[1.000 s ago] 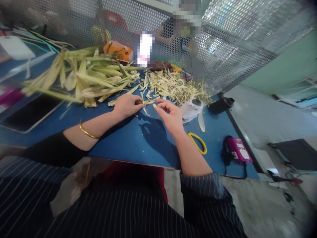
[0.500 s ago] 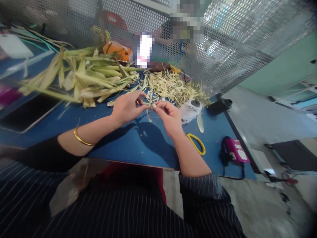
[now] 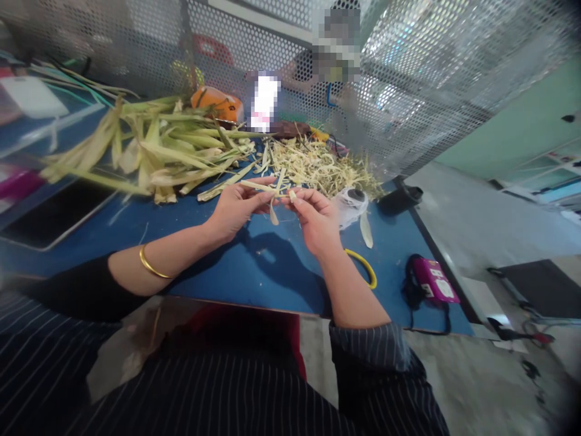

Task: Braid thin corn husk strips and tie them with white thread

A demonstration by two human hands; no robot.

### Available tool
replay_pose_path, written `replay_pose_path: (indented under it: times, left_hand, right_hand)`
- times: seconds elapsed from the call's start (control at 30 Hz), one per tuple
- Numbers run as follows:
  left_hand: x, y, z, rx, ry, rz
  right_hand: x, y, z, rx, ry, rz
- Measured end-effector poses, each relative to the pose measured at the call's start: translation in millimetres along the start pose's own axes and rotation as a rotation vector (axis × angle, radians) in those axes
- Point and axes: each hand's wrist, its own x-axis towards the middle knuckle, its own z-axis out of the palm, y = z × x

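Above the blue table [image 3: 200, 266], both hands meet at some narrow corn husk strips [image 3: 261, 187]. My left hand [image 3: 238, 209] pinches the strips between thumb and fingers, with one end hanging down. My right hand [image 3: 318, 218] is closed on a small pale folded end of the strips, close to the left fingertips. Behind my left hand lies a heap of long green and pale corn husks [image 3: 167, 145]. Beyond my right hand is a pile of short husk scraps [image 3: 318, 163].
Right of my right hand are a white-wrapped spool [image 3: 351, 206], a yellow ring-shaped handle [image 3: 370, 272] and a black cylinder [image 3: 399, 200]. A purple box [image 3: 436, 281] with a black cord sits near the right edge. A dark phone-like slab [image 3: 54, 212] lies left. Perforated metal mesh [image 3: 267, 30] stands behind.
The left fingers have closed further round the strips, and more strip length now shows between the hands. My right hand has shifted slightly right and down.
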Motion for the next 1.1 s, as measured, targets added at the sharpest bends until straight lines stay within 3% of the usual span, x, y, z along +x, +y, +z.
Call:
replay_pose_path:
  times: [0.17, 0.27, 0.37, 0.43, 0.5, 0.57, 0.63, 0.83, 1.1]
  left_hand:
    - [1, 1, -1.6, -0.039, -0.044, -0.076]
    - [1, 2, -2.2, -0.086, -0.013, -0.127]
    - [0, 3, -1.6, -0.097, -0.003, -0.146]
    - [-1, 2, -0.3, -0.084, -0.019, -0.146]
    - [-2, 0, 1.3, -0.046, -0.035, -0.154]
    - [-2, -2, 2.8, -0.004, -0.054, -0.156]
    - [-2, -4, 3.7, 0.016, -0.076, -0.145]
    - [-3, -6, 4.9, 0.011, -0.138, -0.1]
    - [-9, 3, 7.2, 0.013, -0.155, -0.148]
  right_hand:
    - [2, -2, -4, -0.036, 0.0, 0.008]
    - [5, -9, -11, -0.12, 0.168, -0.085]
    - [5, -18, -16, -0.339, 0.326, -0.309]
    - [2, -23, -16, -0.507, 0.258, -0.404]
    - [-2, -24, -12, -0.638, 0.106, -0.424]
    - [-4, -22, -7, -0.714, -0.02, -0.411]
    - [-4, -18, -4, -0.739, -0.065, -0.391]
    - [-3, -16, -5, -0.616, -0.008, -0.188]
    - [-4, -19, -7, -0.321, -0.001, 0.069]
